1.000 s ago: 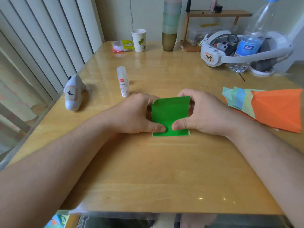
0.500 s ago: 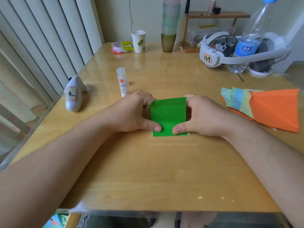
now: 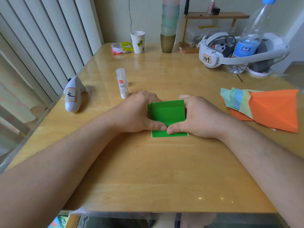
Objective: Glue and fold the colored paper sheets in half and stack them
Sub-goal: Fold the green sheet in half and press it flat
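Both hands have the green paper sheet [image 3: 167,113] between them near the middle of the table [image 3: 148,170]: the left hand [image 3: 136,112] curls its fingers behind the sheet's left edge with the thumb pressed on the front, and the right hand [image 3: 199,116] does the same on the right edge, the two thumb tips nearly touching low on the green face. The far half of the sheet is bent over toward the person, its fold line up by the knuckles, while a strip of the lower layer lies flat on the wood below the thumbs, with a thin white edge showing. Just beyond the left hand a glue stick [image 3: 122,83] stands upright, capped. Off to the right, well apart from the hands, lies a stack of folded sheets [image 3: 266,109], orange uppermost, with pale green and blue corners fanned out at its left. By the left table edge a small white plush toy [image 3: 73,94] lies on its side. Farther back sit a paper cup [image 3: 138,41], a white headset [image 3: 230,51] marked 149 and a water bottle [image 3: 248,40].
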